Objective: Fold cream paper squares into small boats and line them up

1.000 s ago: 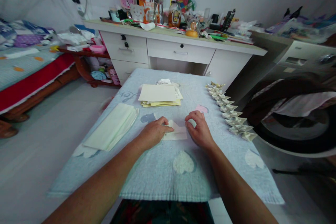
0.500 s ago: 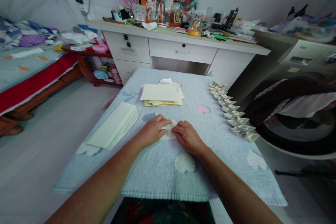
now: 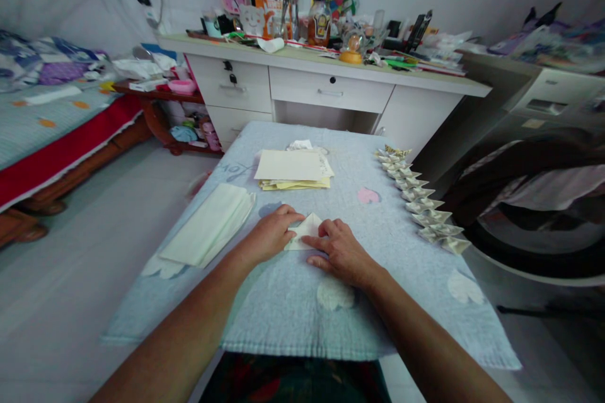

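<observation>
A small folded piece of paper point(image 3: 309, 225), pale and pointed at the top, lies flat on the cloth in front of me. My left hand point(image 3: 274, 234) grips its left side between thumb and fingers. From the right, my right hand point(image 3: 344, 250) rests on it with the index fingertip pressing the face of the paper; the thumb is spread apart below, on the cloth. Left of my hands lies a pile of long folded paper strips point(image 3: 208, 223). Beyond them is a stack of flat paper sheets point(image 3: 289, 165). A row of folded paper pieces point(image 3: 422, 204) runs along the right side.
A light blue patterned cloth point(image 3: 283, 321) covers the table. Behind it stands a white desk point(image 3: 326, 85) crowded with jars, a clock and packets. A washing machine point(image 3: 543, 104) with laundry in its open door is at right, a bed point(image 3: 61, 126) at left.
My right hand has opened its fingers and shifted slightly right and down, uncovering the paper's pointed top. My left hand stays at the paper's left side.
</observation>
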Demonstrator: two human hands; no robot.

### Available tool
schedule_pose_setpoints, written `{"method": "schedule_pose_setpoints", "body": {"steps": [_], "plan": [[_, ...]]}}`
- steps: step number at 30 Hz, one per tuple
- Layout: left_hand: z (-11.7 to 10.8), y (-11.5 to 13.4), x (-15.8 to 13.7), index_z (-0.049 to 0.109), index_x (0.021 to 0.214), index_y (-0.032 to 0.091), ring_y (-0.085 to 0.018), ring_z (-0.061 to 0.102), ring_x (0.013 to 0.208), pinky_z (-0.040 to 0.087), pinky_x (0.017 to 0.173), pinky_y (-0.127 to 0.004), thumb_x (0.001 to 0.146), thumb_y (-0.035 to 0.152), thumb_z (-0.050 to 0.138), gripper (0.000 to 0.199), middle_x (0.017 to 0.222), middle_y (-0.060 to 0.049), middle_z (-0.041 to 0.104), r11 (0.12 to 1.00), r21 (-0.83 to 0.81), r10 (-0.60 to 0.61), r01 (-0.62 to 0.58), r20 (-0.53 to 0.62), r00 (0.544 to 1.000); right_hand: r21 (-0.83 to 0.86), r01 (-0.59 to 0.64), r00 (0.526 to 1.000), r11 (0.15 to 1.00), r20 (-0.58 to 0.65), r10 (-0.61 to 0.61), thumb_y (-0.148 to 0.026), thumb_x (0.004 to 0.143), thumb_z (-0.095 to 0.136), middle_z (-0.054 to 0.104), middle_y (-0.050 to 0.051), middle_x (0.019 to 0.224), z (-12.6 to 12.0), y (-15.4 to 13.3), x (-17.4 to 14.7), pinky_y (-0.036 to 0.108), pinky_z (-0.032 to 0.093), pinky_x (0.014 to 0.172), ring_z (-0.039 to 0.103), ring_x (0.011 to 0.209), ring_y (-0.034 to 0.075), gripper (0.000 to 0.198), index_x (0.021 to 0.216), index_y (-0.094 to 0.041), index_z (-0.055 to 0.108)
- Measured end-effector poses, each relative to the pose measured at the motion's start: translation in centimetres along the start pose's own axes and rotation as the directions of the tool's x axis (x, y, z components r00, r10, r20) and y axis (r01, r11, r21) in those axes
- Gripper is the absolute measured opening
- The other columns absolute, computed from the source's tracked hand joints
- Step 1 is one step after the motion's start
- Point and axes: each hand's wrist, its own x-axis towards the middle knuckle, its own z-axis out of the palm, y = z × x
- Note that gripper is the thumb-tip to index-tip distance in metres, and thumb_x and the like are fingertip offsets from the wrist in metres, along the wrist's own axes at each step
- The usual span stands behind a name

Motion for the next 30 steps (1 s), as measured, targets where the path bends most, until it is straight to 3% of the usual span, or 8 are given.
{"method": "schedule_pose_setpoints", "body": {"steps": [8, 13, 18, 21, 25, 30], "plan": [[-0.1, -0.2, -0.1, 0.061, 0.116, 0.021, -0.019, 0.054, 0.105, 0.041, 0.099, -0.033, 0.075, 0.005, 0.051, 0.045, 0.110, -0.006, 0.055, 1.000, 0.009, -0.001, 0.001, 0.005, 1.000, -0.016, -0.021, 0.999, 1.000, 0.029, 0.021, -0.056, 0.088, 0.049, 0.050, 0.010, 0.104, -0.3, -0.5, 0.1, 0.039, 0.033, 0.085, 0.041, 0.091, 0.023, 0.048, 0.126, -0.030, 0.059], [-0.7, -1.3, -0.1, 0.061, 0.115, 0.020, -0.019, 0.055, 0.106, 0.041, 0.098, -0.031, 0.073, 0.002, 0.048, 0.047, 0.111, -0.006, 0.056, 0.996, 0.069, -0.050, 0.053, -0.058, 0.997, -0.025, -0.024, 1.000, 0.999, 0.019, 0.025, -0.058, 0.087, 0.048, 0.050, 0.010, 0.103, -0.1, -0.5, 0.1, 0.039, 0.033, 0.085, 0.041, 0.091, 0.023, 0.049, 0.126, -0.031, 0.059], [-1.0, -0.9, 0.1, 0.063, 0.102, 0.020, -0.019, 0.055, 0.099, 0.043, 0.092, -0.032, 0.082, 0.014, 0.047, 0.027, 0.104, -0.005, 0.057, 0.997, 0.060, -0.038, 0.049, -0.165, 0.986, -0.032, -0.027, 1.000, 0.999, 0.016, 0.027, -0.057, 0.087, 0.050, 0.050, 0.010, 0.103, -0.1, -0.5, 0.2, 0.039, 0.033, 0.085, 0.041, 0.091, 0.024, 0.048, 0.127, -0.031, 0.059], [-0.7, -0.1, 0.0, 0.062, 0.088, 0.020, -0.022, 0.050, 0.099, 0.041, 0.090, -0.035, 0.080, 0.029, 0.058, 0.012, 0.097, -0.004, 0.054, 0.995, 0.090, -0.020, 0.036, -0.169, 0.985, -0.032, -0.021, 0.999, 0.999, 0.024, 0.022, -0.058, 0.087, 0.049, 0.050, 0.010, 0.103, -0.2, -0.6, 0.2, 0.039, 0.032, 0.085, 0.041, 0.091, 0.023, 0.049, 0.127, -0.031, 0.058], [-0.2, -0.1, -0.1, 0.060, 0.086, 0.022, -0.024, 0.044, 0.100, 0.037, 0.089, -0.036, 0.068, 0.036, 0.071, 0.026, 0.103, -0.004, 0.050, 0.970, 0.208, -0.095, 0.127, -0.159, 0.983, -0.036, -0.021, 0.999, 0.999, 0.029, 0.022, -0.059, 0.087, 0.049, 0.050, 0.010, 0.103, -0.1, -0.5, 0.2, 0.039, 0.032, 0.084, 0.040, 0.091, 0.023, 0.051, 0.128, -0.031, 0.057], [-0.4, -0.9, 0.0, 0.060, 0.085, 0.023, -0.024, 0.043, 0.103, 0.035, 0.090, -0.036, 0.069, 0.037, 0.070, 0.024, 0.105, -0.003, 0.050, 0.965, 0.212, -0.145, 0.156, -0.069, 0.987, -0.040, -0.026, 0.999, 0.999, 0.032, 0.027, -0.058, 0.087, 0.050, 0.050, 0.010, 0.104, -0.2, -0.6, 0.2, 0.038, 0.032, 0.083, 0.040, 0.091, 0.023, 0.049, 0.127, -0.031, 0.058]]}}
